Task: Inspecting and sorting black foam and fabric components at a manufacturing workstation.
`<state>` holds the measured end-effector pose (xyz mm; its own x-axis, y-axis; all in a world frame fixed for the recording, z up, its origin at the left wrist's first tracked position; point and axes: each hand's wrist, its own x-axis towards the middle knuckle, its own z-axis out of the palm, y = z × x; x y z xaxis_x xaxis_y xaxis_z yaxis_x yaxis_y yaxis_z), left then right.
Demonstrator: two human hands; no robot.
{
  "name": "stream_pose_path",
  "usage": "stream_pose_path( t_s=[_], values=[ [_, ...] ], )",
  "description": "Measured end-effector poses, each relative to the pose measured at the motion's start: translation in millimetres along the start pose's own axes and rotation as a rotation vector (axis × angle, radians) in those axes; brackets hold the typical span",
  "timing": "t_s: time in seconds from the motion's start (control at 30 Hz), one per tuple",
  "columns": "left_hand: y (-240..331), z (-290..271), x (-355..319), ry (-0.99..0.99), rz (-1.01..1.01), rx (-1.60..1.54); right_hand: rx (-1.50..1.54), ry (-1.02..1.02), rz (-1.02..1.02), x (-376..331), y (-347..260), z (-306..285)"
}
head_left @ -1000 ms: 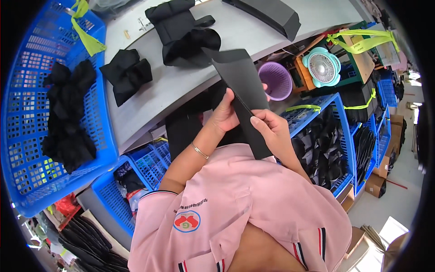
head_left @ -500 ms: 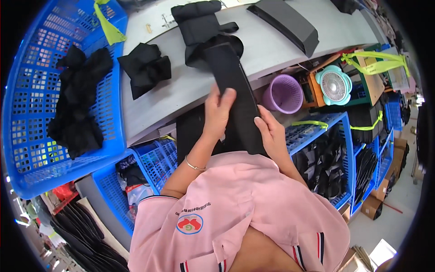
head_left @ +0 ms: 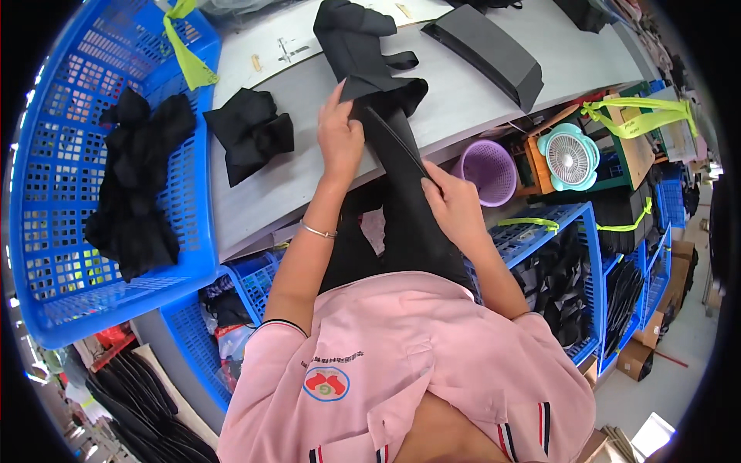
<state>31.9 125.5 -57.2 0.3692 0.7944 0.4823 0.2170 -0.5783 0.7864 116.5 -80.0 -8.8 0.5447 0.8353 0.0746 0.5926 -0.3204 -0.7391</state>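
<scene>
At the table's front edge, a long flat black panel slants toward my body, seen nearly edge-on at its upper part. My right hand grips its right edge near the lower end, thumb and fingers closed. Beyond the panel lies a padded black fabric piece with a small loop on its side. My left hand is at the near left corner of that fabric piece, fingers pinching its edge. The panel's upper end meets the fabric's opening; whether it goes inside I cannot tell.
A crumpled black fabric piece lies on the grey table. Left stands a large blue basket with black pieces. A dark angled pad rests at back right. A purple bin, a small fan and blue crates stand right.
My left hand has moved from the panel forward to the fabric piece's edge. The panel has turned onto its edge, and my right hand has shifted slightly, still holding it.
</scene>
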Motion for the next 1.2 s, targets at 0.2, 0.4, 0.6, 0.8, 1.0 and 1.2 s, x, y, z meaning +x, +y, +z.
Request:
stream_pose_path(
  t_s=[0.2, 0.4, 0.6, 0.8, 1.0, 1.2],
  values=[
    [13.9, -3.1, -12.7, -0.1, 0.145, 0.09, -0.105, -0.009, -0.082, 43.2, -19.4, 14.5],
    [45.7, -26.7, -26.9, -0.36, 0.158, -0.025, -0.059, 0.211, -0.21, 58.8, -0.1, 56.3],
    [46.6, -51.9, -17.4, -0.275, 0.251, -0.003, 0.072, 0.099, -0.254, 33.1, -20.5, 48.8],
    [87.3, -55.0, -57.8, -0.494, 0.325, -0.074, 0.362, 0.23, -0.285, 46.9, 12.9, 55.6],
    [87.9, -69.7, -75.4, -0.231, 0.123, -0.083, 1.286, 0.145, 0.243, 40.9, 14.2, 34.7],
    [103.0, -28.6, -82.9, -0.047, 0.107, -0.046, 1.476, 0.123, 0.268, 31.2, 4.5, 22.7]
  ],
)
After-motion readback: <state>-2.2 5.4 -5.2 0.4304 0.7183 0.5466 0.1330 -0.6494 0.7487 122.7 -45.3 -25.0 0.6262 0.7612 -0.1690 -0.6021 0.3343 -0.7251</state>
